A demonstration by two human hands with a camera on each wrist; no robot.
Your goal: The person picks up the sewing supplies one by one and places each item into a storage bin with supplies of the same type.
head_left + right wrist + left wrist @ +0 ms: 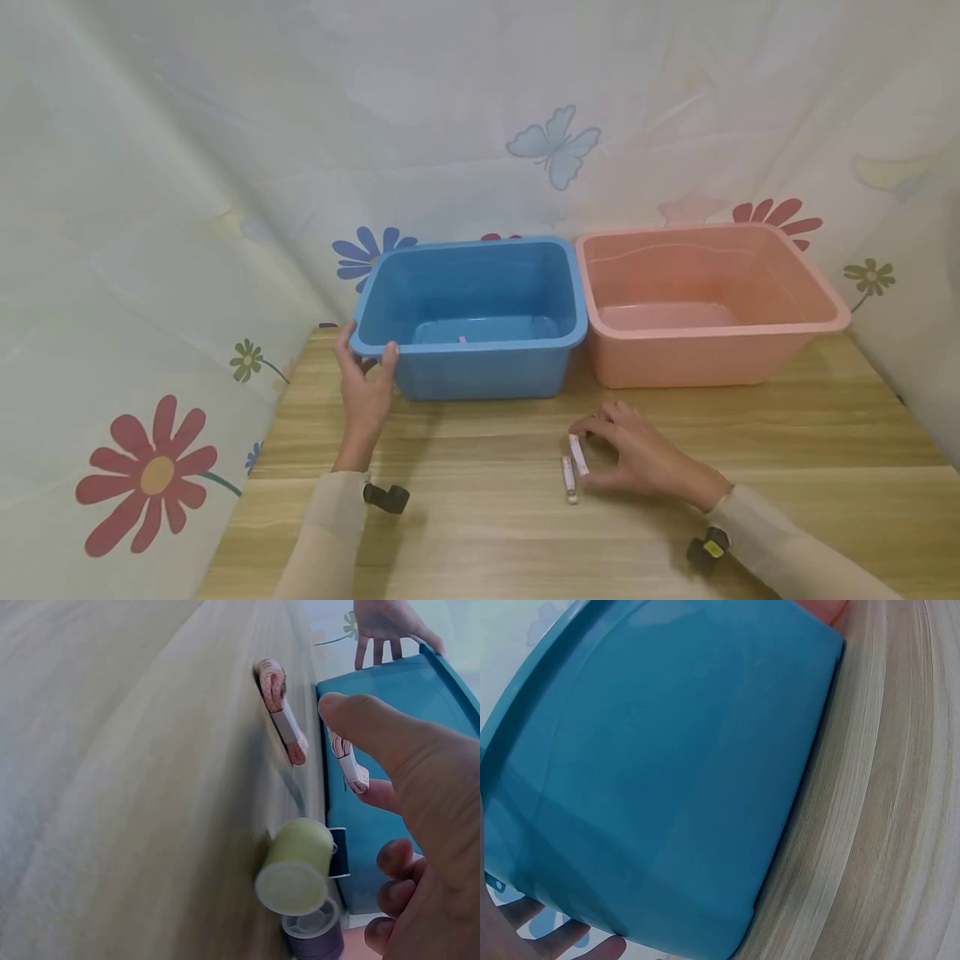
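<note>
My left hand (365,404) grips the front left corner of a blue plastic tub (487,375), thumb at the front rim and fingers along the side. My right hand (641,454) pinches a folded pink tape measure (349,766) with a white paper band between thumb and index finger; its other fingers are curled. Beside it on the table lies a second banded tape measure (282,712). The right wrist view shows a yellow thread spool (296,866), a purple spool (315,934) and a dark blue spool (339,852) near the curled fingers; the hand hides them in the head view.
A pink plastic tub (690,358) stands right against the blue one. One small pink item (462,339) shows inside the blue tub. Behind the wooden table (480,517) hangs a patterned white curtain (450,125).
</note>
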